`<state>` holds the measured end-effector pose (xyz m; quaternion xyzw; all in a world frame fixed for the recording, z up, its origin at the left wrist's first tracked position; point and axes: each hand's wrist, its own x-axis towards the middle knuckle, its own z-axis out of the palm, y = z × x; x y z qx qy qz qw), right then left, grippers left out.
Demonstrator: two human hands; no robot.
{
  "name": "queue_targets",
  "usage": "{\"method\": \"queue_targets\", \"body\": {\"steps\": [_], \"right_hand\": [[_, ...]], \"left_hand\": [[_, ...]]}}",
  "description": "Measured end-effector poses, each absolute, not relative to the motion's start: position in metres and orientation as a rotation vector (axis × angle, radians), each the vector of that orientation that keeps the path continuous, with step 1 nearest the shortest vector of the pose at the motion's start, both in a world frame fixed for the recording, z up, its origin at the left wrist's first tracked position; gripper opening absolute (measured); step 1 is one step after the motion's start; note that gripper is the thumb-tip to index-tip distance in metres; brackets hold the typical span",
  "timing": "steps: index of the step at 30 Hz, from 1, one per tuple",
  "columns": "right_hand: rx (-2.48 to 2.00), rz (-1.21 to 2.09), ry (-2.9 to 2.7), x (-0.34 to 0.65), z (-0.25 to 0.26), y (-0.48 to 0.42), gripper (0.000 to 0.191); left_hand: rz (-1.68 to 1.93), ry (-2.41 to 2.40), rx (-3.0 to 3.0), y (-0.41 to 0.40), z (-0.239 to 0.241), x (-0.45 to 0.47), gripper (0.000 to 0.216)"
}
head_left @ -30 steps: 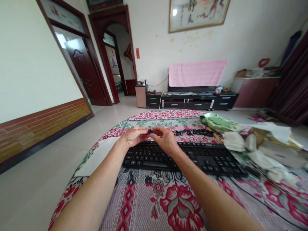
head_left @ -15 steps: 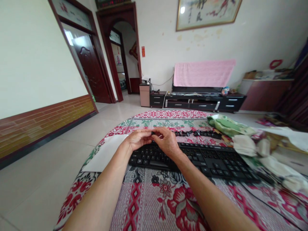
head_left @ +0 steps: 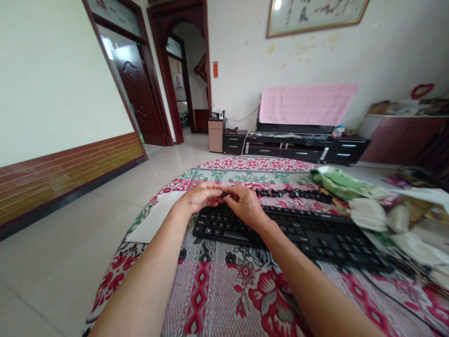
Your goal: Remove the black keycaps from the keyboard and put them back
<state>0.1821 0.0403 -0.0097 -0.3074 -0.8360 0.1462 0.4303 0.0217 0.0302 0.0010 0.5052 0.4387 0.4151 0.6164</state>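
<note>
My left hand [head_left: 203, 196] and my right hand [head_left: 246, 204] meet above the left part of a black keyboard [head_left: 326, 237]. Between their pinched fingertips is a small black keycap [head_left: 223, 195], mostly covered by the fingers. Both hands seem to grip it. Some upper positions on the keyboard show no caps, while the lower rows carry theirs. Behind the keyboard, loose black keycaps [head_left: 308, 194] lie in a line on the patterned tablecloth [head_left: 217, 290]. My right hand hides part of that line and some keys beneath it.
A white sheet [head_left: 152, 220] lies left of the keyboard. On the right are a green bag [head_left: 345, 183], a white cloth [head_left: 368, 214] and other clutter. The keyboard cable [head_left: 393, 299] runs toward the lower right. Farther back stands a TV under a pink towel [head_left: 307, 104].
The camera view has turned slightly, so the scene sits a little farther right. Both hands stay together over the keyboard, fingers still pinched on the keycap.
</note>
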Motion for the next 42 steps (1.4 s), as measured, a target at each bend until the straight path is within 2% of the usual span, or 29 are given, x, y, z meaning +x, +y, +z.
{"method": "queue_targets", "body": {"steps": [3,7,13,24,30,42], "right_hand": [[-0.756,0.317,-2.155,0.177,-0.004,0.047,0.022],[-0.8,0.373,-2.222,0.164,-0.006,0.052,0.02],[-0.824,0.29,-2.348,0.141,-0.023,0.05,0.018],[-0.923,0.118,-2.522,0.13,-0.02,0.046,0.019],[-0.91,0.018,-2.549,0.128,-0.019,0.043,0.021],[-0.882,0.11,-2.614,0.129,-0.018,0.046,0.021]], "left_hand": [[0.957,1.132,1.218,0.028,0.008,0.016,0.032],[0.981,1.539,1.327,0.025,0.013,0.0,0.032],[0.661,1.956,1.498,0.021,0.011,-0.02,0.022],[0.288,1.956,1.623,0.016,0.014,-0.015,0.021],[0.334,1.832,1.557,0.018,0.006,-0.02,0.024],[0.334,1.837,1.408,0.025,0.001,-0.018,0.025]]}}
